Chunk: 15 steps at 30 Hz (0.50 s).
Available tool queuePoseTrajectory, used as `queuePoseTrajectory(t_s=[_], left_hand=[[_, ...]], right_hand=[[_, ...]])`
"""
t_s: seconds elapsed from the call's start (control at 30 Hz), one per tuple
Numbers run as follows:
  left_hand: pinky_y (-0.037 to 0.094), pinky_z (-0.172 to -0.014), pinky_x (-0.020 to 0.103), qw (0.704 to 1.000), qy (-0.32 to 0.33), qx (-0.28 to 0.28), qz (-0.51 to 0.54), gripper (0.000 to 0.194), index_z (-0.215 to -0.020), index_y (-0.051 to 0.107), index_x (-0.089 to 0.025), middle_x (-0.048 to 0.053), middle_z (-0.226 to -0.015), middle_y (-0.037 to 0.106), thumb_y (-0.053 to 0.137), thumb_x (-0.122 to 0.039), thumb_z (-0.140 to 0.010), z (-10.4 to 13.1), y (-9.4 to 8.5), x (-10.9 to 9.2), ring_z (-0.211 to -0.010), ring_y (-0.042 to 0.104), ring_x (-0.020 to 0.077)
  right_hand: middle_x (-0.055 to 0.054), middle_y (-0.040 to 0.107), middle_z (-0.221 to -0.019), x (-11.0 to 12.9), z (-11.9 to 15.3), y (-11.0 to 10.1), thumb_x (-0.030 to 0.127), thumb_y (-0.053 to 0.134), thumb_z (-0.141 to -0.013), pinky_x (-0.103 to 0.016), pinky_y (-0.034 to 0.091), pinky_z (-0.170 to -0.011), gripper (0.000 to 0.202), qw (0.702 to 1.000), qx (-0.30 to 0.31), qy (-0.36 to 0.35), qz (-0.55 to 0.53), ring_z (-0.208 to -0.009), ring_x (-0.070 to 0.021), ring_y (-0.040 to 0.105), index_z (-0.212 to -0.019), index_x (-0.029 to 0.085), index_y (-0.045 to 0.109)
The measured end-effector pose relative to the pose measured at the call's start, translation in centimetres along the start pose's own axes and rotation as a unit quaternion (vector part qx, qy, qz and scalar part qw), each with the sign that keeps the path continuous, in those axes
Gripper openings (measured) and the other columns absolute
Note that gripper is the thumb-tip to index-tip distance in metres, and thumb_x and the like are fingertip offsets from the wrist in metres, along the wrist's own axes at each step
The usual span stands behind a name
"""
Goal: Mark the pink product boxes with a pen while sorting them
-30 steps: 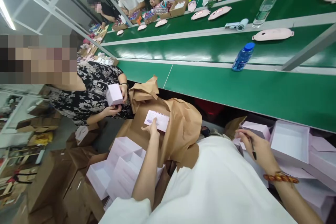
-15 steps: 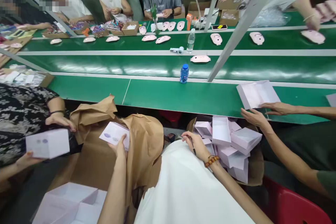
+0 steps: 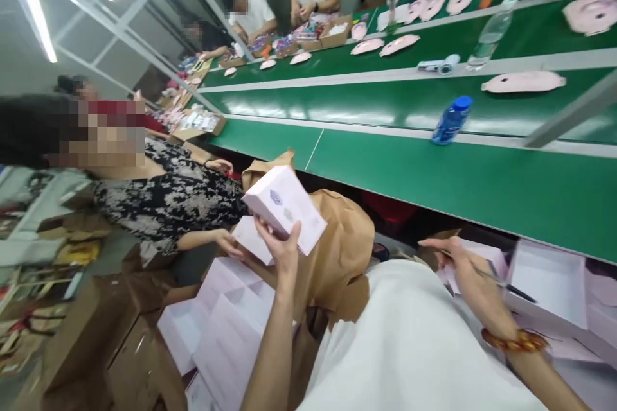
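Observation:
My left hand (image 3: pixel 281 245) grips a pale pink box (image 3: pixel 294 209) with small printed pictures, raised and tilted above a carton of boxes. Just behind it, a co-worker's hand touches another pale box (image 3: pixel 253 239). Several open pale boxes (image 3: pixel 231 327) lie in the carton below, beside crumpled brown paper (image 3: pixel 340 250). At the right, my right hand (image 3: pixel 470 276) holds a thin dark pen-like tool (image 3: pixel 520 293) with the index finger stretched out. Close to that hand are open white box trays (image 3: pixel 547 279).
Beyond the hands runs a green bench (image 3: pixel 385 173) with a blue bottle (image 3: pixel 452 120), a clear bottle (image 3: pixel 492 35) and pink shells (image 3: pixel 524 82). A co-worker in a patterned top (image 3: pixel 168 199) sits at the left. A metal post (image 3: pixel 573 112) slants at the right.
The view has swung left. My left hand has raised its box and tilted it. The co-worker's box has moved down close behind mine. My right hand still holds the tool.

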<state>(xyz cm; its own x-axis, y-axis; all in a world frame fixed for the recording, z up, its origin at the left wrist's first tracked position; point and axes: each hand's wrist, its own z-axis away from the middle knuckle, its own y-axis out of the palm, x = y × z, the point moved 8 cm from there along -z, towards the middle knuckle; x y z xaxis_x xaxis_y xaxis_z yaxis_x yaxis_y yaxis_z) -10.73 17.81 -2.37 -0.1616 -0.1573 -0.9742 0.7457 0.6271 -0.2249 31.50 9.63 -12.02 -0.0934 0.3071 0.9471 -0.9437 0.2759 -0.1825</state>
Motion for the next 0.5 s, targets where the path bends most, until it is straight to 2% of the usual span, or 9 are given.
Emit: queuePoseTrajectory(t_s=[0.07, 0.1, 0.17, 0.27, 0.37, 0.43, 0.5], left_hand=[[0.057, -0.138, 0.042, 0.996, 0.003, 0.075, 0.042, 0.118, -0.172, 0.054, -0.036, 0.014, -0.181, 0.064, 0.113, -0.032, -0.07, 2.4, 1.2, -1.9, -0.17, 0.065, 0.0377], [0.056, -0.139, 0.044, 0.991, -0.017, 0.119, 0.066, 0.113, -0.169, 0.058, -0.035, 0.013, -0.177, 0.068, 0.114, -0.034, -0.071, 3.8, 2.2, -2.4, -0.17, 0.065, 0.0381], [0.056, -0.138, 0.05, 0.966, -0.102, 0.211, 0.108, 0.104, -0.164, 0.064, -0.032, 0.014, -0.167, 0.076, 0.115, -0.038, -0.073, 7.3, 4.5, -2.5, -0.166, 0.067, 0.041], [0.056, -0.138, 0.06, 0.906, -0.244, 0.319, 0.134, 0.105, -0.162, 0.065, -0.03, 0.017, -0.164, 0.078, 0.118, -0.038, -0.071, 13.3, 7.4, -2.0, -0.164, 0.068, 0.0463], [0.049, -0.144, 0.065, 0.858, -0.298, 0.397, 0.134, 0.118, -0.172, 0.055, -0.033, 0.018, -0.177, 0.07, 0.118, -0.038, -0.073, 18.0, 8.7, -2.6, -0.171, 0.062, 0.0481], [0.044, -0.148, 0.066, 0.84, -0.302, 0.436, 0.117, 0.125, -0.181, 0.046, -0.034, 0.018, -0.185, 0.063, 0.116, -0.038, -0.077, 19.9, 9.0, -3.4, -0.175, 0.057, 0.0477], [0.041, -0.149, 0.068, 0.835, -0.292, 0.459, 0.079, 0.131, -0.187, 0.037, -0.035, 0.018, -0.19, 0.058, 0.113, -0.04, -0.08, 20.7, 8.9, -4.0, -0.178, 0.054, 0.048]], right_hand=[[-0.003, 0.07, -0.073, 3.8, 0.5, 0.0, 0.097, 0.07, -0.101, -0.033, 0.051, -0.056, 0.073, 0.996, -0.009, -0.02, -0.083, -0.064, -0.0208, 0.064, -0.107, 0.028, 0.093], [-0.002, 0.073, -0.076, 6.2, 1.0, 0.1, 0.089, 0.083, -0.099, -0.032, 0.055, -0.059, 0.061, 0.993, -0.008, -0.043, -0.113, -0.067, -0.0209, 0.068, -0.11, 0.029, 0.092], [-0.001, 0.078, -0.077, 11.1, 2.1, 0.6, 0.072, 0.099, -0.093, -0.03, 0.058, -0.06, 0.044, 0.986, -0.001, -0.099, -0.134, -0.065, -0.019, 0.069, -0.102, 0.03, 0.088], [-0.003, 0.08, -0.077, 16.6, 3.5, 2.0, 0.062, 0.103, -0.094, -0.028, 0.055, -0.051, 0.041, 0.974, 0.062, -0.161, -0.145, -0.057, -0.0161, 0.067, -0.085, 0.028, 0.082], [0.0, 0.074, -0.067, 18.2, 3.9, 2.2, 0.065, 0.102, -0.096, -0.026, 0.052, -0.047, 0.051, 0.973, 0.065, -0.168, -0.142, -0.053, -0.015, 0.066, -0.075, 0.027, 0.075], [0.001, 0.072, -0.064, 17.7, 4.0, 1.5, 0.067, 0.102, -0.096, -0.026, 0.052, -0.046, 0.055, 0.978, 0.033, -0.169, -0.114, -0.051, -0.0144, 0.064, -0.072, 0.027, 0.072], [0.001, 0.072, -0.065, 17.0, 4.5, 0.8, 0.063, 0.101, -0.098, -0.026, 0.05, -0.045, 0.054, 0.979, 0.016, -0.182, -0.091, -0.051, -0.0144, 0.063, -0.071, 0.027, 0.07]])
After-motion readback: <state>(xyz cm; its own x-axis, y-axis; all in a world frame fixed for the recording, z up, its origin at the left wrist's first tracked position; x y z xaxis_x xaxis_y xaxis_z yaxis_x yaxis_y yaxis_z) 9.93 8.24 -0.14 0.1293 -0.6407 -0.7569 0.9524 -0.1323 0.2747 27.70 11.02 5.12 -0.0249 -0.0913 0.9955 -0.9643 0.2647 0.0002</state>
